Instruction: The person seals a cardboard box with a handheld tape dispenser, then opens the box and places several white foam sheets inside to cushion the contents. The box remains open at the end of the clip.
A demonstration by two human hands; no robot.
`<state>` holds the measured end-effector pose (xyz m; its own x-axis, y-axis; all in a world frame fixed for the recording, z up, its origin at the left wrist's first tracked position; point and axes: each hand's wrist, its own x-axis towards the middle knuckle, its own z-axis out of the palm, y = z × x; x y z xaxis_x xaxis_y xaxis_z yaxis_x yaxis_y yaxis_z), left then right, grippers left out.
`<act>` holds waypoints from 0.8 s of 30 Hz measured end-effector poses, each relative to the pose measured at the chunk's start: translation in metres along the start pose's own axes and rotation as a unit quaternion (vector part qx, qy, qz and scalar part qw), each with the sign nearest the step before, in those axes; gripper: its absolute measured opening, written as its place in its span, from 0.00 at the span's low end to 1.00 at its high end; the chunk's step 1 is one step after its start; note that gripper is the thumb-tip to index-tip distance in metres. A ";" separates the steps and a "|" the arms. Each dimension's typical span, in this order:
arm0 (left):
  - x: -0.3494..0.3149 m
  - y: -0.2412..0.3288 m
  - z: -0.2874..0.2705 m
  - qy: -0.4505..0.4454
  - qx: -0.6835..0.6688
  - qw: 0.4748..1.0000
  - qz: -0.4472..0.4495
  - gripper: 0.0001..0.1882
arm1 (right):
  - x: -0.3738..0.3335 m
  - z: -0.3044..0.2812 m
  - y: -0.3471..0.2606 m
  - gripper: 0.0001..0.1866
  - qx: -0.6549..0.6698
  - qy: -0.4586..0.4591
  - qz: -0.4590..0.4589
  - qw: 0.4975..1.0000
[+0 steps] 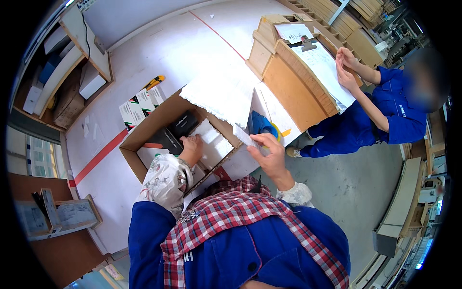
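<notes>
In front of me stands an open cardboard box [132, 153] holding black cartons [184, 124] and a white foam piece [211, 142]. My left hand [191, 148] reaches inside, its fingers apart and touching the contents between a black carton and the foam. The left fingertips are partly hidden. My right hand [273, 156] pinches a narrow white foam strip [246, 137] between thumb and fingers, just outside the box's right edge. A large, rough-edged white foam sheet [219, 98] leans at the box's far right side.
Small printed cartons [139, 107] and a yellow utility knife [155, 82] lie beyond the box. Blue tape [262, 126] sits to the right, near a wooden stand [298, 82] with a clipboard [320, 62]. A co-worker [380, 106] in blue stands there, hands raised over the papers.
</notes>
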<state>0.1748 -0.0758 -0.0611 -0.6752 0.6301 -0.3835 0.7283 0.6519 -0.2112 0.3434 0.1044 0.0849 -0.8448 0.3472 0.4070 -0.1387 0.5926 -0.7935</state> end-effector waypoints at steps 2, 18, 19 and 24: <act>0.009 -0.007 -0.002 -0.017 -0.100 0.995 -0.005 0.18 | 0.001 -0.001 -0.002 0.15 0.007 -0.001 0.009 1.000; -0.007 -0.002 0.005 0.068 -0.242 0.967 0.032 0.42 | 0.008 0.003 0.002 0.14 -0.023 0.008 -0.067 0.997; -0.002 0.004 0.002 0.059 -0.240 0.968 0.037 0.41 | 0.007 0.002 0.005 0.14 -0.023 0.016 -0.053 0.998; 0.005 0.002 0.001 0.037 -0.238 0.969 0.059 0.34 | -0.003 0.000 0.004 0.16 -0.005 0.040 -0.046 0.998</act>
<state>0.1728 -0.0711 -0.0641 -0.6093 0.7294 -0.3109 0.6770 0.6827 0.2750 0.3453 0.1058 0.0809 -0.7848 0.3479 0.5129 -0.2079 0.6319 -0.7467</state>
